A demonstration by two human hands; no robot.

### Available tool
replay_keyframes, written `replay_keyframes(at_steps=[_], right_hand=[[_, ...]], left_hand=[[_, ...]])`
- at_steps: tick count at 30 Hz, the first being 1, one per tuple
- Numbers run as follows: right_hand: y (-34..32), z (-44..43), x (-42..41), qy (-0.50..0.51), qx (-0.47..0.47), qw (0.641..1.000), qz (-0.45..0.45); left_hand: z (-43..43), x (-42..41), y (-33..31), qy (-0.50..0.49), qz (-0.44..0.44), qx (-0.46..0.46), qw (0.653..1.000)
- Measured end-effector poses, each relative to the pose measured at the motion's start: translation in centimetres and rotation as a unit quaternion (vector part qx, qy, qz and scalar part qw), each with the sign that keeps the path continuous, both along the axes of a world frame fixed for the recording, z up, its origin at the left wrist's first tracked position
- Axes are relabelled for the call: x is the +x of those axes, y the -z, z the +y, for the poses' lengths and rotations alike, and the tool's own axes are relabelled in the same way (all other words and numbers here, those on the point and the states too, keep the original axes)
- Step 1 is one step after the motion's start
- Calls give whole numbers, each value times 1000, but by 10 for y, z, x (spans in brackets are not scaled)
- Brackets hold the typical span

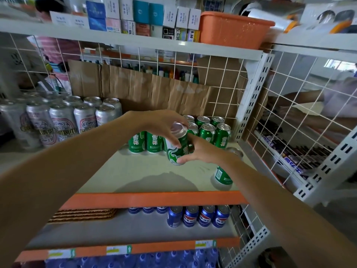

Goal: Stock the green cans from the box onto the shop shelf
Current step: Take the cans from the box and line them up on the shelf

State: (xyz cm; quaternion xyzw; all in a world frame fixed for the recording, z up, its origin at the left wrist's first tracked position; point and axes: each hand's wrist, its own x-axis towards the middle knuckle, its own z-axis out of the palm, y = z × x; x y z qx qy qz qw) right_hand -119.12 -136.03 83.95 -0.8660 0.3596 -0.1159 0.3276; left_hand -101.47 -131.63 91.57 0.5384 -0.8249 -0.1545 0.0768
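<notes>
Both my hands close on one green can [177, 147] at the centre of the frame, over the pale middle shelf [135, 171] of a shop rack. My left hand [162, 128], reaching in from the lower left, curls over the can's silver top with the thumb down its side. My right hand [201, 151], coming from the lower right, grips it low, thumb at the bottom rim. The can is tilted, and I cannot tell whether its base touches the shelf. Just behind it the stocked green cans [207, 132] stand upright in rows toward the back right corner, two more of them to the left beneath my left wrist. A lone green can [222, 176] stands near the front right edge, half hidden by my right forearm, which lies between it and the stocked rows. Tall silver cans [63, 120] fill the left of the frame at the same level. Creased cardboard [144, 88] lines the white wire grid [218, 74] at the back. An orange basket [231, 29] and small boxes [135, 16] sit on the top shelf. Below the orange shelf edge [154, 199], blue cans [199, 215] line the lower right, with corrugated sheets [83, 214] stacked at lower left. Through the side grid at right lie wrapped snack bars [289, 157]; behind the grid at upper left, a person in a striped top [58, 49] is partly visible.
</notes>
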Motion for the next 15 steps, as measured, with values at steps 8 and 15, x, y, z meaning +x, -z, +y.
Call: replay_keyframes(at_steps=[8,15], right_hand=[[8,-5,4,22,8,998,-66],[1,-11,-6,16,-59,998,-14]], left_hand=[[4,3,1,-15,37,-15,999],[11,9,22,-42,86,-23,995]])
